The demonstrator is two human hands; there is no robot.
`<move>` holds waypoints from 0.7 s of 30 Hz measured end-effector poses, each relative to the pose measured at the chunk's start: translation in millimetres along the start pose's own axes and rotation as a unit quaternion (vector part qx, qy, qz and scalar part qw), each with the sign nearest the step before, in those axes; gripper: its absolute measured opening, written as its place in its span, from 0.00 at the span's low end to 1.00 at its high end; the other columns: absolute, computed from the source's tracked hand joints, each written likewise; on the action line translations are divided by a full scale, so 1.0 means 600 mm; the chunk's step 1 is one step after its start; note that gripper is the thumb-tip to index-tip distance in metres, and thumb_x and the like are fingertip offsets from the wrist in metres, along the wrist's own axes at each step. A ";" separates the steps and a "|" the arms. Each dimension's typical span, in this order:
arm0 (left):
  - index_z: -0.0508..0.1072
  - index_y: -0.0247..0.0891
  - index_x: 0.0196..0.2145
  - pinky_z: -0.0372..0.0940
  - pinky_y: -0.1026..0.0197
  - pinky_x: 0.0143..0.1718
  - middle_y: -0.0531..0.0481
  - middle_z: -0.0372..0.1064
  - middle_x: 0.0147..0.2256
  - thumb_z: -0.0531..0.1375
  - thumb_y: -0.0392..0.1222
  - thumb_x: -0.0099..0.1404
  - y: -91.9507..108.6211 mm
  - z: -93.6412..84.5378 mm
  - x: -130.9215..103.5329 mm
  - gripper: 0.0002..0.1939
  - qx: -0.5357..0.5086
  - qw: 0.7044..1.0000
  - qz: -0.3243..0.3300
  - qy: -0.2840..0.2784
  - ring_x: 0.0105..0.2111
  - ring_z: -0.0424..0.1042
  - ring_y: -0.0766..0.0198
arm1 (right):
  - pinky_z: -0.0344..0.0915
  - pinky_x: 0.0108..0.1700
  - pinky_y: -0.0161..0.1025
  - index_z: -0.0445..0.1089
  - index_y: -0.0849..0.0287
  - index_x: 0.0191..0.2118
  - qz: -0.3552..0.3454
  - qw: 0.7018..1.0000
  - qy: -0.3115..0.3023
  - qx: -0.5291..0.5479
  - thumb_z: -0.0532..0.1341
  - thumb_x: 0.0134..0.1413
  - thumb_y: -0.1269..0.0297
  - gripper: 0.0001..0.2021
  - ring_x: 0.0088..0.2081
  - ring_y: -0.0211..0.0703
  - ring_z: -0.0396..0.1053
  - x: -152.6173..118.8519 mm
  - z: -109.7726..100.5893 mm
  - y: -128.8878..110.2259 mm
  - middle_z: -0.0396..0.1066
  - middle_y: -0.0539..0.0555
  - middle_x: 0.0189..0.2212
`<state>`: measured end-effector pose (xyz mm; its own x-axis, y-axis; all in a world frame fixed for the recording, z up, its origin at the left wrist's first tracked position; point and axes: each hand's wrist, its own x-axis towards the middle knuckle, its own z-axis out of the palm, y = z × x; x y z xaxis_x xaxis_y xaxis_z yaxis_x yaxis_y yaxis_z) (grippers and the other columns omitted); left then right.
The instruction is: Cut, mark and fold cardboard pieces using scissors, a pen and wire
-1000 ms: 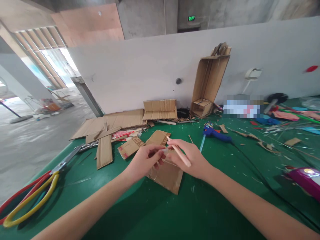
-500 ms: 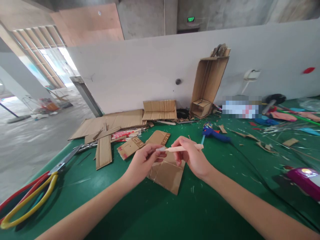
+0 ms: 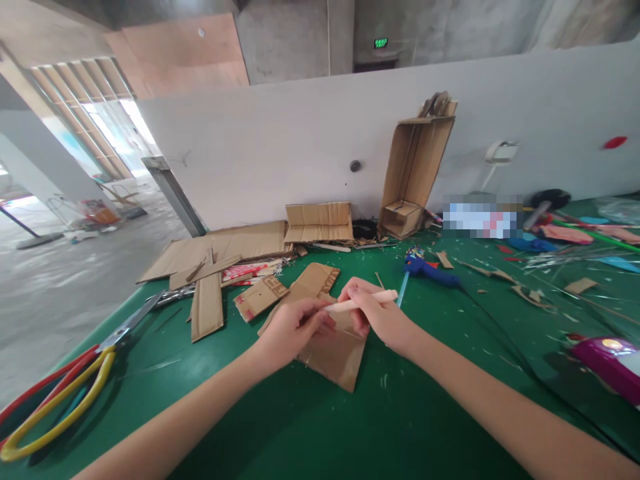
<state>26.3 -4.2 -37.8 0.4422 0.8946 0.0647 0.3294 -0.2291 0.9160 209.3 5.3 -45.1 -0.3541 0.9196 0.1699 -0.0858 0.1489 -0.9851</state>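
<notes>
A pale pink pen (image 3: 343, 307) lies nearly level in my right hand (image 3: 377, 317), whose fingers are closed round its barrel. The pen's left end meets the closed fingertips of my left hand (image 3: 295, 333). The small clear cap seen there a moment ago is now hidden by those fingers. Beneath both hands, a flat piece of cardboard (image 3: 333, 360) lies on the green table (image 3: 260, 427). Just left of my hands are a printed cardboard scrap (image 3: 261, 298) and another cardboard piece (image 3: 313, 279).
Large scissors (image 3: 107, 350) with red and yellow handles lie at left. A blue glue gun (image 3: 430, 270) trails its cable across the right side. A tall cardboard box (image 3: 417, 163) leans against the white wall (image 3: 265, 147). A purple device (image 3: 607, 360) sits at right.
My hands have come closer together. The pen has shifted slightly left, its tip end going into my left fingers, and the clear cap has gone out of sight.
</notes>
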 end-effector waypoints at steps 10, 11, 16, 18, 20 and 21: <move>0.67 0.35 0.50 0.61 0.49 0.47 0.39 0.69 0.45 0.50 0.48 0.66 -0.037 -0.054 0.022 0.20 0.519 0.843 -0.038 0.134 0.48 0.65 0.47 | 0.60 0.49 0.51 0.54 0.54 0.60 -0.095 0.861 0.032 -0.499 0.55 0.52 0.65 0.28 0.50 0.52 0.63 0.031 -0.087 0.030 0.65 0.58 0.50; 0.67 0.35 0.49 0.61 0.48 0.46 0.38 0.69 0.44 0.49 0.50 0.66 -0.037 -0.056 0.020 0.21 0.544 0.828 -0.046 0.128 0.48 0.65 0.45 | 0.57 0.52 0.54 0.50 0.54 0.62 -0.094 0.835 0.021 -0.541 0.54 0.52 0.66 0.30 0.55 0.55 0.58 0.030 -0.091 0.034 0.61 0.59 0.55; 0.67 0.36 0.49 0.61 0.47 0.46 0.39 0.68 0.44 0.49 0.57 0.64 -0.036 -0.056 0.019 0.25 0.521 0.845 -0.056 0.101 0.49 0.64 0.45 | 0.56 0.53 0.51 0.55 0.54 0.61 -0.089 0.807 0.025 -0.583 0.48 0.61 0.61 0.22 0.56 0.51 0.57 0.021 -0.081 0.036 0.62 0.57 0.56; 0.66 0.36 0.50 0.60 0.48 0.47 0.38 0.68 0.45 0.52 0.57 0.62 -0.039 -0.057 0.022 0.26 0.483 0.867 -0.064 0.101 0.49 0.64 0.45 | 0.56 0.53 0.51 0.60 0.54 0.57 -0.092 0.804 -0.005 -0.588 0.47 0.62 0.58 0.20 0.55 0.51 0.59 0.018 -0.072 0.032 0.66 0.56 0.54; 0.63 0.34 0.53 0.61 0.50 0.46 0.38 0.68 0.45 0.54 0.56 0.60 -0.042 -0.058 0.025 0.29 0.437 0.891 -0.075 0.102 0.48 0.65 0.47 | 0.55 0.54 0.52 0.64 0.56 0.54 -0.089 0.788 -0.034 -0.609 0.47 0.62 0.55 0.20 0.55 0.52 0.59 0.015 -0.064 0.031 0.65 0.57 0.54; 0.62 0.33 0.53 0.62 0.51 0.46 0.38 0.68 0.45 0.54 0.55 0.60 -0.042 -0.059 0.026 0.29 0.420 0.899 -0.077 0.102 0.48 0.66 0.48 | 0.54 0.55 0.52 0.65 0.57 0.54 -0.086 0.779 -0.039 -0.620 0.47 0.62 0.55 0.20 0.55 0.53 0.59 0.014 -0.062 0.031 0.64 0.57 0.55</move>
<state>-4.7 28.9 -46.1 0.2032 0.9727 0.1117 0.9250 -0.2282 0.3040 239.1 29.1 -63.2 -0.4959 0.8295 0.2567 0.8098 0.5485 -0.2081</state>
